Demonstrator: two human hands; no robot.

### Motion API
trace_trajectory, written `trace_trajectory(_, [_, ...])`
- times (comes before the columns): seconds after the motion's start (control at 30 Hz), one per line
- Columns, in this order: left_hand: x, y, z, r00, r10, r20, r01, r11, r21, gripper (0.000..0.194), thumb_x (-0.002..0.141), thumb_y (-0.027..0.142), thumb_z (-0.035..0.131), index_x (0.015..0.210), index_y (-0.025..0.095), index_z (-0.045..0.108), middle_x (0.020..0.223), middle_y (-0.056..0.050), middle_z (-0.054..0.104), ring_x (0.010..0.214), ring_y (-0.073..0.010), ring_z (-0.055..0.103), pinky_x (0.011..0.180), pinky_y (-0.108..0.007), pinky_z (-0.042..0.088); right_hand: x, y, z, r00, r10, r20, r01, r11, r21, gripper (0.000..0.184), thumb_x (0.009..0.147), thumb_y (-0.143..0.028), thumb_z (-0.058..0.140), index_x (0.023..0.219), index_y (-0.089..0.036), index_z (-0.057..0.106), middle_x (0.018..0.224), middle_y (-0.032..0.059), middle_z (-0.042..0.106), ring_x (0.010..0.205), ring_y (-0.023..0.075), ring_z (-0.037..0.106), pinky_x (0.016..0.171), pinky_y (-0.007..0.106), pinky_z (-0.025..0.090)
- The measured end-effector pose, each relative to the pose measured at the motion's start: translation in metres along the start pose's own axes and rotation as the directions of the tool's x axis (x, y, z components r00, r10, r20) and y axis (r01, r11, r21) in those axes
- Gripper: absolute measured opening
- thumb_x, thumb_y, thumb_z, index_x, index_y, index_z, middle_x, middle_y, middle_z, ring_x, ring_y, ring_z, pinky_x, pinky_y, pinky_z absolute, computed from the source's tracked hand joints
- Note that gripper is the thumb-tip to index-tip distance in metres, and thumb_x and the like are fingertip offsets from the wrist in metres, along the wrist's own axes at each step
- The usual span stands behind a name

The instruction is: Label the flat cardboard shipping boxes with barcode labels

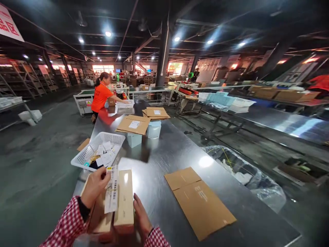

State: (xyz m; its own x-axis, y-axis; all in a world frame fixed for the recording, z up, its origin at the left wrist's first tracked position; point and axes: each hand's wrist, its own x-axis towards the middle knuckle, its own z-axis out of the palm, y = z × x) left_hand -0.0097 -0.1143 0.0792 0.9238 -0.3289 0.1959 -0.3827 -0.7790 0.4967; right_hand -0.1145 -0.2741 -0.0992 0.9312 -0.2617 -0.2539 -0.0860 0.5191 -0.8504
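Between my thumb and fingers, my left hand (96, 185) pinches the top of a white printed label (111, 192) with barcodes. The label hangs over two long cream boxes (124, 199) lying side by side at the near edge of the metal table. Along the right side of the boxes, my right hand (142, 214) has its fingers stretched out; whether it touches the box is hard to tell. Just beyond my left hand stands a white perforated basket (117, 138) with papers and small items inside. To the right lies a flattened brown carton (203, 202).
Farther along the metal table (159, 164), flat cartons (140, 125) rest on pale blue boxes (134, 140). A plastic-lined bin (267, 192) stands off the right edge. A person in an orange shirt (101, 97) reaches into a white basket (125, 104) at the far end.
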Motion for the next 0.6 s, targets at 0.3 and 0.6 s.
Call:
trace_trajectory(0.3, [-0.02,0.024,-0.039,0.987,0.055,-0.15,-0.091,0.965,-0.245,0.03,0.082,0.043,0.041,0.059,0.024,0.034,0.056,0.005,0.038,0.053,-0.0137,0.037,0.056,-0.028,0.026,-0.04,-0.111,0.064,0.904,-0.408,0.126,0.414,0.762,-0.498,0.08,0.074,-0.062,0.066,0.138,-0.017,0.048,0.119,0.0135,0.062,0.103,0.0261,0.061,0.094,0.043,0.051])
trace_trajectory(0.6, [-0.04,0.008,-0.064,0.986,0.008,-0.164,-0.101,0.815,-0.571,0.034,0.085,0.05,0.048,0.066,0.021,0.047,0.061,0.004,0.046,0.058,-0.0141,0.043,0.057,-0.027,0.034,-0.086,-0.121,0.128,0.764,-0.507,0.399,0.639,0.516,-0.57,0.044,0.092,-0.02,0.048,0.135,-0.019,0.04,0.103,0.007,0.072,0.084,0.0162,0.069,0.076,0.028,0.057])
